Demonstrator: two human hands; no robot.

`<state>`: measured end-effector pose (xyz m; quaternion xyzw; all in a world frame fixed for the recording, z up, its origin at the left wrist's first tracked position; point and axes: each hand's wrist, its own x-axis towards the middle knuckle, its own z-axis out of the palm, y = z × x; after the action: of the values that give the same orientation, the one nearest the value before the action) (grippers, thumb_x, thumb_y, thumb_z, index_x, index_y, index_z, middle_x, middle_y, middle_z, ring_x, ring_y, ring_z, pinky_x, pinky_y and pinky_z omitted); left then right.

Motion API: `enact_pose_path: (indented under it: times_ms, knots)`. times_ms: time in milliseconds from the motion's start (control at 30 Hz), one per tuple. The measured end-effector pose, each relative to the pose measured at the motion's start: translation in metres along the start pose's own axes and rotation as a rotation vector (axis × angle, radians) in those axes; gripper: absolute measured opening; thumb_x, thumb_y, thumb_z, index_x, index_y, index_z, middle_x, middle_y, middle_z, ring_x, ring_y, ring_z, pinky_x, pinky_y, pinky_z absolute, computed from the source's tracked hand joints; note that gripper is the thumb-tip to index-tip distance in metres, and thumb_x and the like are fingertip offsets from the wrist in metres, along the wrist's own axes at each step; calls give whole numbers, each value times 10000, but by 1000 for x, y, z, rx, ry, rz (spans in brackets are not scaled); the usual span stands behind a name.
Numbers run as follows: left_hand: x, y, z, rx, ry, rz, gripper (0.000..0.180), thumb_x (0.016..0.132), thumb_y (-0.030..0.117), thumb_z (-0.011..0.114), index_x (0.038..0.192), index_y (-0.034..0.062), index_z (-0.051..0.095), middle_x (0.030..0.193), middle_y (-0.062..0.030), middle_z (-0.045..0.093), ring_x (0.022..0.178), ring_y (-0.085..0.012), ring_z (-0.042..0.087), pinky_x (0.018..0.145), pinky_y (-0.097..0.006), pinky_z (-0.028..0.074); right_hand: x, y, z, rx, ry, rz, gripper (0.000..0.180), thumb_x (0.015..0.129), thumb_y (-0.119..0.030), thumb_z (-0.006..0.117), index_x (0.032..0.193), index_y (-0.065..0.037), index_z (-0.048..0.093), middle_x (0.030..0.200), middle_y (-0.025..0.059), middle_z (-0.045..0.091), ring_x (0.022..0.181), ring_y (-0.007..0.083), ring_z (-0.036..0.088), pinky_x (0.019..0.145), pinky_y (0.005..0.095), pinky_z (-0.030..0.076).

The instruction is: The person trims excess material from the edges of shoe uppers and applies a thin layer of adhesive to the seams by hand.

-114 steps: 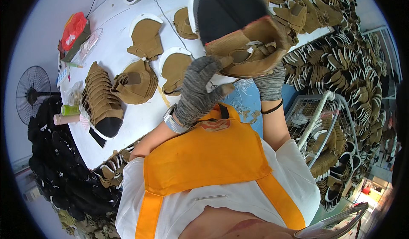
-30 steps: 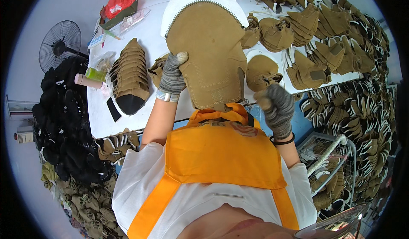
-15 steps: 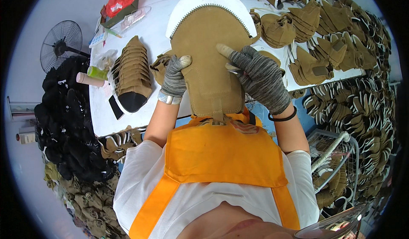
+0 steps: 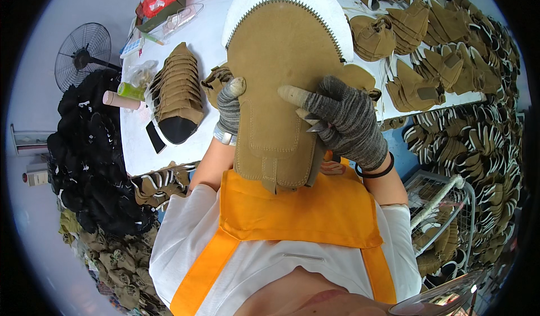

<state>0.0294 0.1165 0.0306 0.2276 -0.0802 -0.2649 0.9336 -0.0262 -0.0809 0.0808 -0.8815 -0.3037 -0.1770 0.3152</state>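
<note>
A brown suede shoe upper (image 4: 275, 68) with a zigzag-stitched edge and a white lining (image 4: 337, 20) is held up in front of my chest. It carries a stitched panel and a small tab at its near end. My left hand (image 4: 229, 109), in a grey knit glove with bare-looking fingertips, pinches the left edge with the thumb on top. My gloved right hand (image 4: 351, 122) grips the right side, its thumb laid across the suede. From its curled fingers juts a pointed metal blade (image 4: 319, 127); the rest of that tool is hidden.
On the white table (image 4: 138, 153) lie a stack of brown uppers (image 4: 179, 85), a dark phone (image 4: 156, 137) and a green roll (image 4: 130, 91). More uppers (image 4: 410, 82) are piled at right. A wire cart (image 4: 441, 203) stands lower right; a fan (image 4: 84, 57) is at left.
The shoe upper has come closer to me and its near end has dropped lower over the orange apron. My right thumb has slid further left across it.
</note>
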Motion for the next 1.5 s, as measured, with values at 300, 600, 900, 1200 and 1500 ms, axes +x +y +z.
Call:
enact_pose_path:
  times_ms: [300, 600, 900, 1200, 1500]
  knots:
    - [9, -1, -15, 20, -32, -2, 802, 699, 284, 692, 1364, 7, 341, 1298, -214, 474, 1159, -363, 505, 967, -464, 447, 2, 4, 5, 84, 245, 181, 504, 812, -142, 684, 1293, -175, 536, 820, 96, 619, 683, 248, 625, 622, 324, 514]
    - [15, 2, -24, -41, -20, -26, 753, 738, 256, 675, 1361, -2, 338, 1296, -222, 473, 1151, -368, 513, 958, -473, 455, -3, 20, 15, 168, 342, 331, 497, 833, -157, 690, 1299, -117, 522, 875, 122, 657, 770, 199, 658, 692, 309, 532]
    - [18, 1, -33, 84, -16, 16, 745, 737, 271, 681, 1348, -2, 354, 1277, -214, 487, 1148, -350, 517, 944, -450, 470, 9, 19, 17, -25, 115, 126, 509, 817, -260, 671, 1300, -186, 527, 792, 64, 617, 683, 243, 620, 594, 332, 503]
    - [16, -1, -29, 33, 0, -25, 747, 729, 297, 679, 1341, 1, 368, 1259, -206, 500, 1120, -343, 533, 922, -440, 480, -1, 33, 13, 365, -28, -20, 330, 784, -200, 712, 1083, -76, 645, 739, 82, 601, 664, 216, 596, 611, 329, 479]
    - [19, 15, -50, 237, 39, 157, 632, 797, 236, 663, 1318, -10, 403, 1218, -174, 546, 1101, -282, 566, 916, -395, 493, -8, 79, 39, 819, 422, 728, 436, 854, -396, 655, 1148, -77, 613, 911, -35, 606, 615, 44, 411, 546, 182, 371]
